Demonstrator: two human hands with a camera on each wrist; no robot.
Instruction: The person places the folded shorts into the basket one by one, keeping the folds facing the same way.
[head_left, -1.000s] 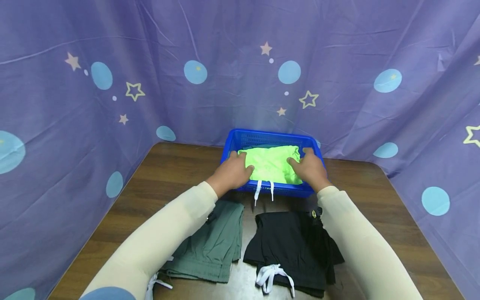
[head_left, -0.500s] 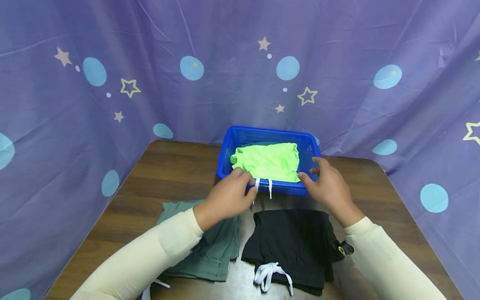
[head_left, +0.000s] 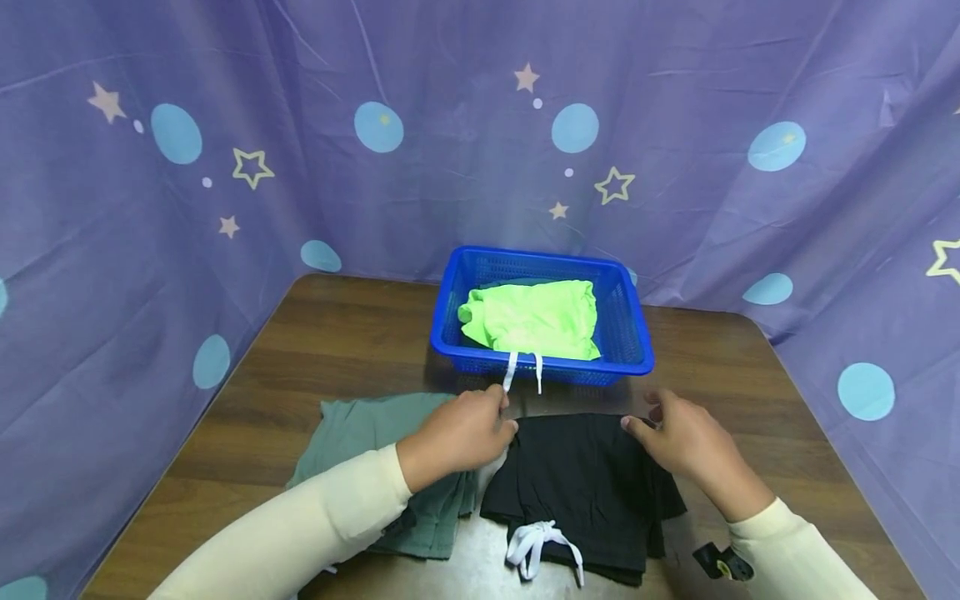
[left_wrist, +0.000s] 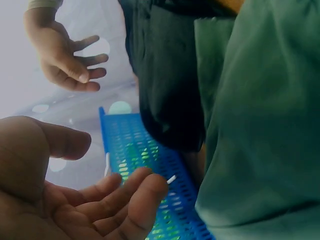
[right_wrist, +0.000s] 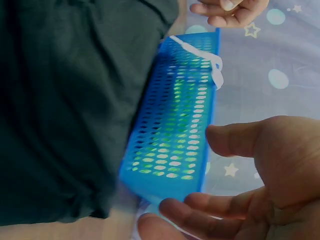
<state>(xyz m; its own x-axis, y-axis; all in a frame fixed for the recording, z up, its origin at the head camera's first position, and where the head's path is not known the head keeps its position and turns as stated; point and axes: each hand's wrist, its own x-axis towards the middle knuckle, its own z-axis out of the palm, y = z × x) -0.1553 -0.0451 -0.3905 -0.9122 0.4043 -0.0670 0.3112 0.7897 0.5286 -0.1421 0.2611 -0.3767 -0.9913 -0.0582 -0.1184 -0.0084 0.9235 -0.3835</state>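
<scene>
Head view: at centre, a blue perforated plastic basket (head_left: pixel 641 365) is sitting on a wood-grain table (head_left: pixel 352 350), holding a neon-green drawstring garment (head_left: pixel 536 317) whose white cords (head_left: pixel 512 371) are hanging over the near rim. Folded black drawstring bottoms (head_left: pixel 581 483) are lying at lower centre, with a folded grey-green garment (head_left: pixel 360 429) lying just left of them. The left hand (head_left: pixel 459 432) is hovering between the two, its cream sleeve (head_left: pixel 330 517) covering part of the grey-green garment. The right hand (head_left: pixel 693 450) is hovering by the bottoms' upper right corner, fingers loosely bent. A black device (head_left: pixel 723 562) at the right cuff (head_left: pixel 757 527) is showing a yellow mark, too small to read. A purple curtain (head_left: pixel 465 83) with stars and blue dots is filling the background.

Left wrist view: the left hand, lower left, is spreading its thumb away from relaxed fingers; the black bottoms and grey-green garment are blocking part of the basket.

Right wrist view: the black bottoms are filling the left, covering the basket's edge; the right hand, lower right, is spreading thumb from fingers.
</scene>
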